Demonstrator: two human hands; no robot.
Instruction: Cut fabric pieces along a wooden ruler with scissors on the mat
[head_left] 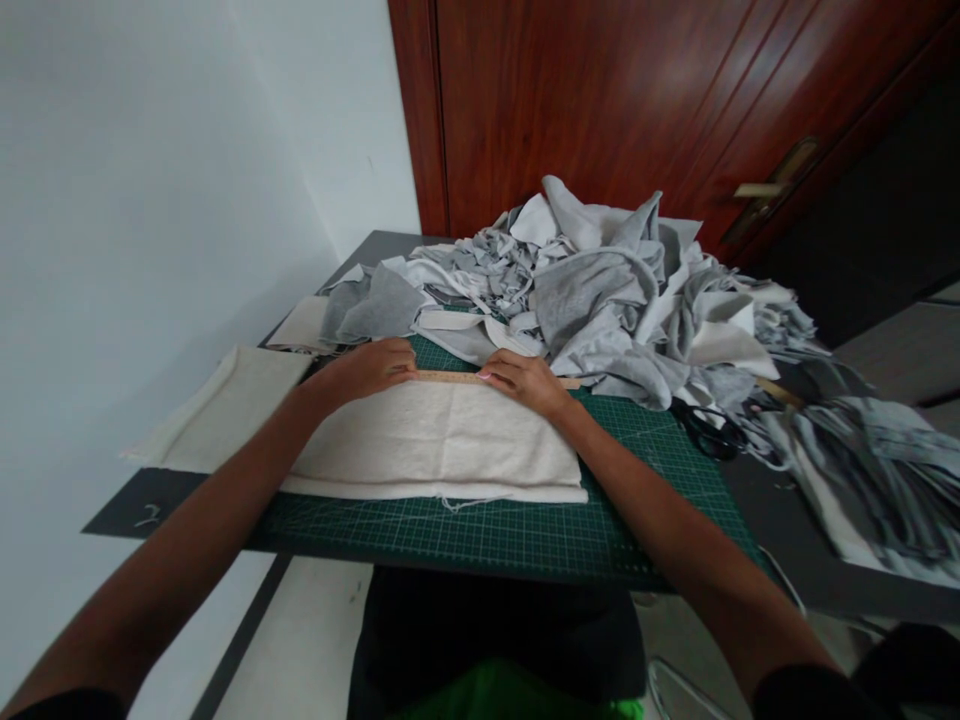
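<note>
A cream piece of cloth [442, 440] lies flat on the green cutting mat [480, 535], with a crease down its middle and a loose thread at its near edge. Along the cloth's far edge runs a thin wooden ruler [448, 377]. My left hand [375, 366] is closed, its fingertips pinching the ruler near its left end. Farther right, my right hand [525, 380] has its fingers bent together on the ruler, whose right end shows beyond the wrist. The undersides of both hands' fingers are hidden.
Behind the mat, a big heap of grey and white fabric scraps [600, 300] reaches toward the brown door [570, 100]. Another cream cloth [232, 405] overhangs the table's left side by the white wall. Black scissors [709, 430] and folded grey fabric [877, 480] lie at right.
</note>
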